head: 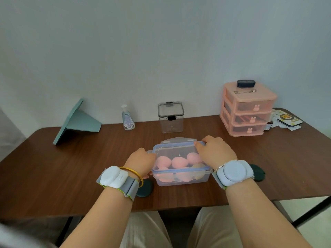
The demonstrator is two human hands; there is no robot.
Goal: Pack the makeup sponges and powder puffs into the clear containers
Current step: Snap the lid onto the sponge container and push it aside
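Note:
A clear rectangular container [180,180] with a blue-rimmed lid [176,149] sits in the middle of the table. Several pink makeup sponges [177,161] lie inside it. My left hand [141,161] grips the lid's left end, fingers curled over its edge. My right hand [214,150] grips the lid's far right corner. A dark green powder puff [146,189] lies on the table under my left wrist, and another dark green puff [258,173] lies behind my right wrist. A tall clear container [171,118] with a black-rimmed lid stands at the back.
A pink three-drawer organiser [248,111] with a black case on top stands at the back right, with a patterned tin [289,119] beside it. A small sanitiser bottle [127,118] and a teal stand [77,122] are at the back left. The table's front edge [179,207] is near my lap.

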